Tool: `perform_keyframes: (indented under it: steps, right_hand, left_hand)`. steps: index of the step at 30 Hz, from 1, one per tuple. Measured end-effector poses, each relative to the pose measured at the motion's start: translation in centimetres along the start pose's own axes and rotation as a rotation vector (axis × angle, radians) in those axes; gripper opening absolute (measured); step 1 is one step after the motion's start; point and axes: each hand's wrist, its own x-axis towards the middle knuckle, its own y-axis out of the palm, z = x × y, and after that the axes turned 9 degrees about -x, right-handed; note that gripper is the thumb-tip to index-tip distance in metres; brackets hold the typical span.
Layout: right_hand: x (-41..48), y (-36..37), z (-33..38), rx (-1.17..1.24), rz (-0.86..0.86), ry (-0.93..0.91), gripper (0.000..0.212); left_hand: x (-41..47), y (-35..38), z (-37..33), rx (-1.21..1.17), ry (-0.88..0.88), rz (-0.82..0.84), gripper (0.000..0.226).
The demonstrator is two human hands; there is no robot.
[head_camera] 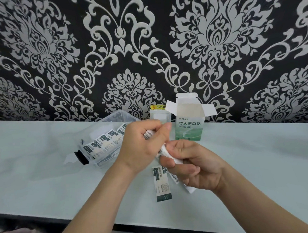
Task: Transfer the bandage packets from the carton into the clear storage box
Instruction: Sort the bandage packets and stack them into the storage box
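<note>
While the open-flapped carton (189, 126) stands upright behind the hands, the clear storage box (113, 117) sits left of it, its row of packets (104, 142) partly hidden by the left hand (142, 144). A pale table (45, 173) meets black-and-white damask wallpaper (55, 50). Both hands' fingers curl around a bunch of bandage packets (161, 182), some dangling below the right hand (194, 166).

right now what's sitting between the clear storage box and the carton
In the head view, the left hand, gripping bandage packets, fills the gap between clear storage box and carton; a white yellow-labelled item stands behind it.
</note>
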Motion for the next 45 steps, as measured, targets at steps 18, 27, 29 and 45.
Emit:
perform_keyframes:
  steps: [18, 27, 29, 45]
  right_hand:
    - [4.2, 3.3, 1.9, -0.653, -0.413, 0.051, 0.020]
    - [4.6, 2.3, 1.5, -0.111, -0.271, 0.091, 0.035]
    - [4.8, 2.6, 1.5, -0.059, -0.266, 0.105, 0.032]
    - [8.2, 5.7, 4.1, -1.937, -0.537, -0.033, 0.033]
  left_hand:
    - [1.1, -4.3, 1.6, 0.179, -0.396, -0.295, 0.038]
    - [0.6, -6.5, 0.2, -0.253, -0.310, 0.080, 0.026]
    - [0.5, -6.2, 0.4, -0.278, -0.323, -0.004, 0.017]
    - [1.8, -6.7, 1.1, -0.138, -0.555, -0.417, 0.009]
